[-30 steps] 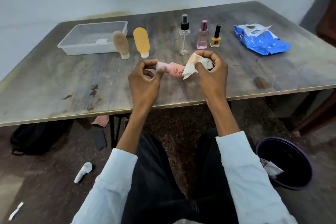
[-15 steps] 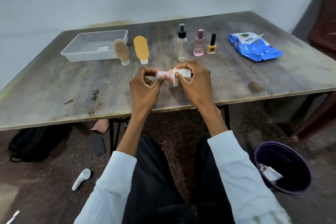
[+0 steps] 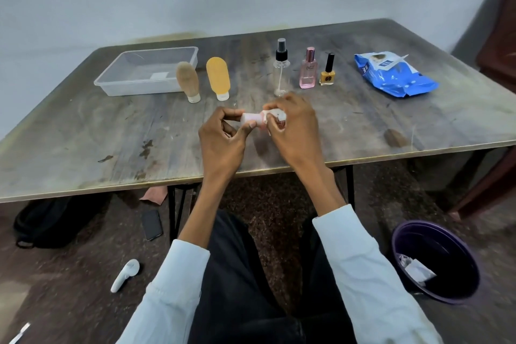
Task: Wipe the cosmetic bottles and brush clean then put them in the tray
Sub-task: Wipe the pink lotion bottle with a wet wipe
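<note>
A small pink tube (image 3: 255, 119) hangs above the table's front middle. My left hand (image 3: 223, 142) pinches its white cap end. My right hand (image 3: 293, 131) grips the other end through a white wipe (image 3: 275, 114), which hides most of the tube. Behind stand a brown squeeze bottle (image 3: 187, 81), an orange squeeze bottle (image 3: 218, 77), a clear spray bottle (image 3: 281, 70), a pink perfume bottle (image 3: 308, 72) and a yellow nail polish (image 3: 328, 72). The clear plastic tray (image 3: 120, 84) sits at the back left with only a small label inside.
A blue pack of wipes (image 3: 396, 75) lies at the back right of the worn table (image 3: 83, 142). On the floor are a dark bin (image 3: 435, 260) holding used wipes, a black bag (image 3: 53, 223), a phone (image 3: 152, 225) and a white device (image 3: 124, 275).
My right hand has slid left along the pink tube and closed the wipe around it; more of the tube is covered now. The view has shifted slightly.
</note>
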